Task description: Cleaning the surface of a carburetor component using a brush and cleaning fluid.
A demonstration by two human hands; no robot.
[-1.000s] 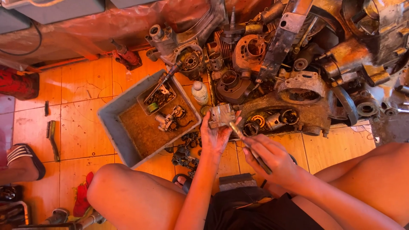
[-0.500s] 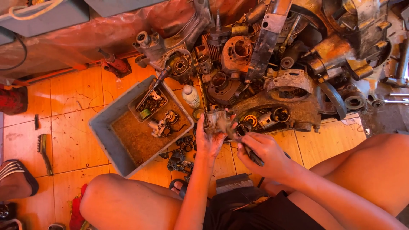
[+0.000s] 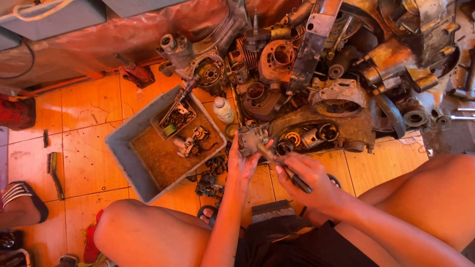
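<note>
At the centre of the frame, the left hand [image 3: 243, 160] grips a small metal engine part [image 3: 253, 138]; the right hand [image 3: 308, 180], closed around a screwdriver [image 3: 284, 167], should keep its tip steady and straight.

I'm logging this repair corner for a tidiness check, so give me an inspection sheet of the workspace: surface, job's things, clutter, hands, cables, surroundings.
Surface: orange tiled floor, stained and gritty.
Job's things: small metal engine part held up by the left hand; thin tool in the right hand, its tip at the part.
Clutter: grey tray with dirty residue and small parts; loose parts beside it; white bottle; wire brush; big pile of engine casings.
Hands: both closed, one on the part, one on the tool.
Cables: a dark cable at top left.
Surroundings: striped sandal at the left edge; the person's bare knees frame the work.
</note>
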